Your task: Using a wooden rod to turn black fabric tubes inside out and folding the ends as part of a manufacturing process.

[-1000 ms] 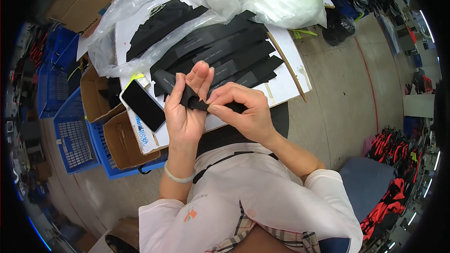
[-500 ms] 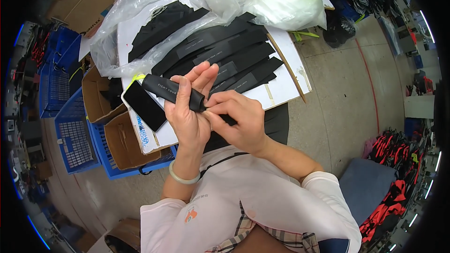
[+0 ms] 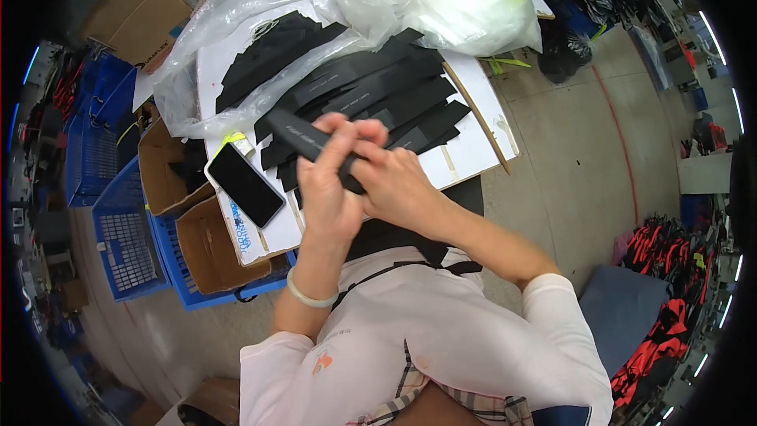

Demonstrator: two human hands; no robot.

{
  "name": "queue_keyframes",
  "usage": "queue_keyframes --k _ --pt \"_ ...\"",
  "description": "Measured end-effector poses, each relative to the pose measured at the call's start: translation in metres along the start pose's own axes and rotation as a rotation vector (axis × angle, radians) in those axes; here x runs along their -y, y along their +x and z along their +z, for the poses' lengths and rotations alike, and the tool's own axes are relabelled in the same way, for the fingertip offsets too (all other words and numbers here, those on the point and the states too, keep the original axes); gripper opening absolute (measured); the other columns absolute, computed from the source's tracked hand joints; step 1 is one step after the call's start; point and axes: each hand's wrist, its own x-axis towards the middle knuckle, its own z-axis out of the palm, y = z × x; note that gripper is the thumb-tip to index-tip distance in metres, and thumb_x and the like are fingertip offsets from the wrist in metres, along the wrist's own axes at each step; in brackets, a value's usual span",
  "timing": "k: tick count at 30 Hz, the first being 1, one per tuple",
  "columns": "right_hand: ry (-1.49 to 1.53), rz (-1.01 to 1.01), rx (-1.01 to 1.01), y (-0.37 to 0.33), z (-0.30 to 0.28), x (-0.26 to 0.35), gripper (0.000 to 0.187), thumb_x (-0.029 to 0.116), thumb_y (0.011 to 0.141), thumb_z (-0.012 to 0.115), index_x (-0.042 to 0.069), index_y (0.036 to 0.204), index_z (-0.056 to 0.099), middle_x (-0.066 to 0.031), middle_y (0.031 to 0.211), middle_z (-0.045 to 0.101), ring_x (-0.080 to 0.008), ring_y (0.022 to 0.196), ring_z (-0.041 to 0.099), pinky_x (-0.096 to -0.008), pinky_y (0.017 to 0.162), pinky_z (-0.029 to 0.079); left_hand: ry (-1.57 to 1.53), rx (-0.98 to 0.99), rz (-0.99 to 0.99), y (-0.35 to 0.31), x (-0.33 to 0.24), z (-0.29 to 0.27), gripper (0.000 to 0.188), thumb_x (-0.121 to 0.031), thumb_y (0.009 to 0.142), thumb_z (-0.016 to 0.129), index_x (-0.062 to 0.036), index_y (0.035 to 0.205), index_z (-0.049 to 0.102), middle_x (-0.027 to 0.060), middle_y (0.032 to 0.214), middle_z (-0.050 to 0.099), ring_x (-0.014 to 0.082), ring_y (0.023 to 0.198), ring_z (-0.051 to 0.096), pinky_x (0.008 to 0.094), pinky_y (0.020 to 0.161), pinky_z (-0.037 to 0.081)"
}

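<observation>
A black tubular sleeve (image 3: 293, 131) with pale lettering slants between my two hands, its far end pointing up and left. My left hand (image 3: 325, 193) is closed round the sleeve's near part, fingers curled over it. Pressed against the left fingers, my right hand (image 3: 398, 189) is closed at the sleeve's near end; its fingertips are partly hidden. Just beyond my hands, several flat black fabric pieces (image 3: 382, 95) with printed patches lie overlapping on the white table (image 3: 482, 122).
A phone (image 3: 246, 186) lies at the table's left edge. Clear plastic sheeting (image 3: 183, 59) and a stuffed white plastic bag (image 3: 465, 12) cover the far side. A thin wooden stick (image 3: 477, 114) lies along the right edge. Cardboard boxes (image 3: 206, 248) and blue crates (image 3: 130, 241) stand at left.
My right hand has moved up against my left fingers, which have curled over the sleeve. The sleeve has tilted more steeply and its lettering is blurred.
</observation>
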Motion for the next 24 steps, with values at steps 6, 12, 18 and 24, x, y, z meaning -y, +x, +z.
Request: queue_keyframes --k 6,12,18,24 --pt "0.129 0.094 0.095 -0.001 -0.016 0.023 0.04 0.015 0.069 0.067 0.012 0.107 0.059 -0.0153 0.085 0.055 -0.0333 0.058 0.059 -0.0423 0.052 0.049 -0.251 0.028 -0.015 0.022 -0.026 -0.021 0.005 -0.009 0.091 0.053 -0.0046 0.093 0.05 0.0084 0.072 0.059 0.0133 0.051 0.052 0.0362 0.082 0.051" --pt "0.043 0.104 0.226 0.021 -0.013 0.003 0.042 0.01 0.07 0.064 0.008 0.111 0.056 -0.0206 0.091 0.056 -0.0375 0.064 0.059 -0.0435 0.053 0.049 -0.117 0.085 -0.036 0.013 -0.007 0.001 0.013 -0.006 0.09 0.053 -0.0005 0.102 0.049 0.0136 0.074 0.06 0.019 0.06 0.057 0.0421 0.098 0.041" --pt "0.103 0.089 0.118 -0.003 -0.02 0.012 0.042 0.016 0.073 0.068 0.01 0.112 0.056 -0.0176 0.084 0.055 -0.0365 0.062 0.059 -0.0419 0.051 0.048 -0.099 0.169 -0.042 0.033 -0.025 -0.011 0.017 -0.018 0.092 0.055 -0.0007 0.095 0.054 -0.0016 0.055 0.041 0.0088 0.047 0.04 0.0349 0.076 0.05" --pt "0.0 -0.01 -0.061 0.008 0.001 -0.014 0.021 0.013 0.065 0.068 0.004 0.082 0.061 -0.0194 0.088 0.059 -0.034 0.059 0.06 -0.0394 0.049 0.048 -0.088 0.179 -0.021 0.013 -0.003 0.018 0.015 -0.013 0.092 0.053 0.0015 0.093 0.057 -0.0001 0.053 0.042 0.0088 0.043 0.039 0.027 0.058 0.049"
